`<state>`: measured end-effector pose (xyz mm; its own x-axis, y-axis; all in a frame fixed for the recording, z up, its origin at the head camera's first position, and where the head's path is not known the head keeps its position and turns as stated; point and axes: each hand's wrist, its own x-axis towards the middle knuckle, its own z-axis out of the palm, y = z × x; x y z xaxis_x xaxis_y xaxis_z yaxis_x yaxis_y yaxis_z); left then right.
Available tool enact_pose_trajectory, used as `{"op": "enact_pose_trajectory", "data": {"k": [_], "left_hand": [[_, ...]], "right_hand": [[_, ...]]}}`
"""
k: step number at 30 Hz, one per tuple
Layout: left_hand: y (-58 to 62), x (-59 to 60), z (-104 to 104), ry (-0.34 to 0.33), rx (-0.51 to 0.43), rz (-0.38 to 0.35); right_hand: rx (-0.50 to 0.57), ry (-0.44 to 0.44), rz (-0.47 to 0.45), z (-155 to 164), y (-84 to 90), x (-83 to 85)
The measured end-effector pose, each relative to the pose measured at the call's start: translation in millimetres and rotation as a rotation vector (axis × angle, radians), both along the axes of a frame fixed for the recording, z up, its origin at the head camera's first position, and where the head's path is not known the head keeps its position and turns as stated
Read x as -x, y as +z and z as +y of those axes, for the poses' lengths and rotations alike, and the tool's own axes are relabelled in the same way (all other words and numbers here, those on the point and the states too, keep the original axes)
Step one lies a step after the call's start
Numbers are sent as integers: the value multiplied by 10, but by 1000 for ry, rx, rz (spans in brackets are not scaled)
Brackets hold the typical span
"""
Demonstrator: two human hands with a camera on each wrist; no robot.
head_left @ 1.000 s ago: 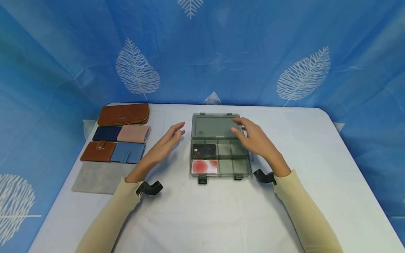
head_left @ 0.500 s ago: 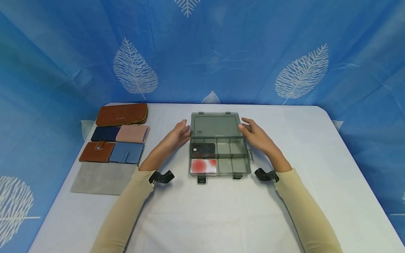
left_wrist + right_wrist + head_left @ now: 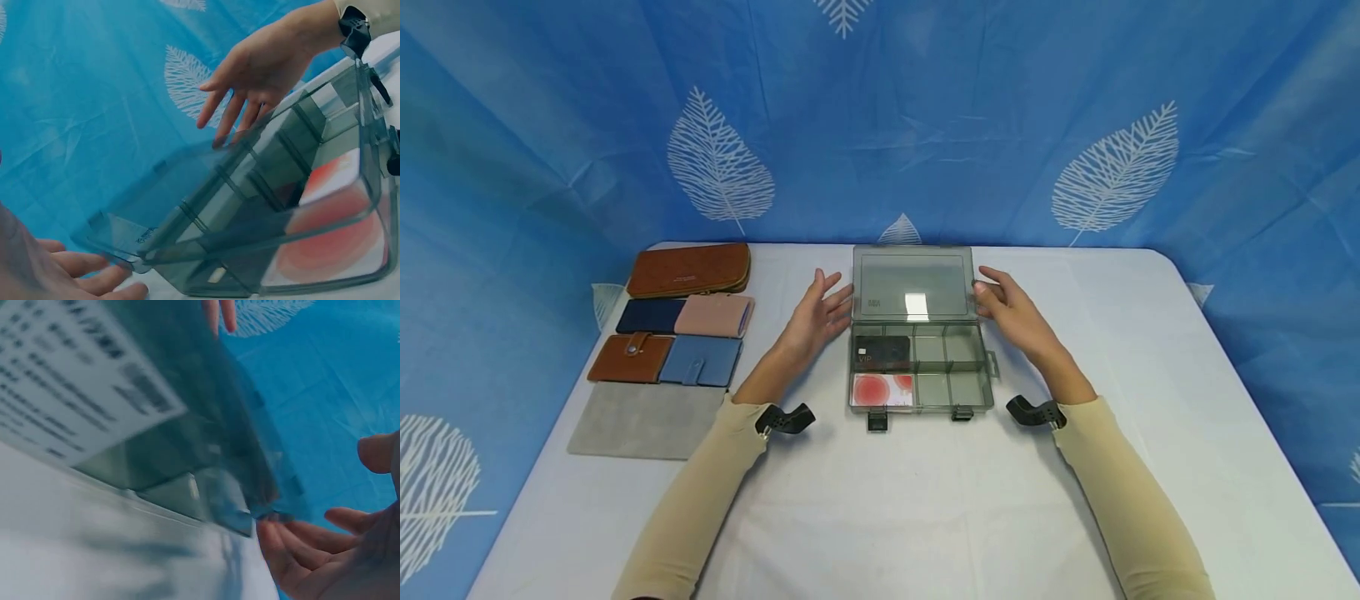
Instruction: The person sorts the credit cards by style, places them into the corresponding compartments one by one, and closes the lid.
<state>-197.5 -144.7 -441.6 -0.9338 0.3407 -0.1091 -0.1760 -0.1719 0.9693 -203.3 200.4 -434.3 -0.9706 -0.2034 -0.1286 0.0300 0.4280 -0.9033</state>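
A clear grey-green plastic compartment box (image 3: 932, 392) lies on the table with its hinged lid (image 3: 910, 287) swung back and tilted up. In its left compartments are a black card (image 3: 882, 355) marked VIP and a white card with red circles (image 3: 872, 390). My left hand (image 3: 811, 323) stands at the lid's left edge, fingers spread and fairly straight; in the left wrist view its fingertips (image 3: 122, 275) are right at the lid's corner. My right hand (image 3: 1018, 315) is at the lid's right edge, with fingertips (image 3: 270, 532) at a corner in the right wrist view, thumb apart.
To the left lie a brown zip wallet (image 3: 688, 271), a navy wallet (image 3: 651, 316), a pink one (image 3: 713, 315), a brown snap wallet (image 3: 628, 358), a blue one (image 3: 702, 361) and a grey sheet (image 3: 643, 419). Behind the table hangs a blue curtain (image 3: 895, 125).
My left hand has moved right to the lid's side. My right hand has shifted from over the lid to its right edge. The lid's far edge has risen.
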Motion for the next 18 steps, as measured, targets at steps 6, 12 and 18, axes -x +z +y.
{"op": "enact_pose_trajectory", "data": {"k": [6, 12, 18], "left_hand": [[141, -37, -76, 29, -2, 84], [315, -116, -103, -12, 125, 224], [353, -325, -131, -86, 300, 418]], "right_hand": [[83, 3, 101, 88, 114, -50], [84, 109, 210, 192, 259, -143], [47, 268, 333, 301, 302, -369]]}}
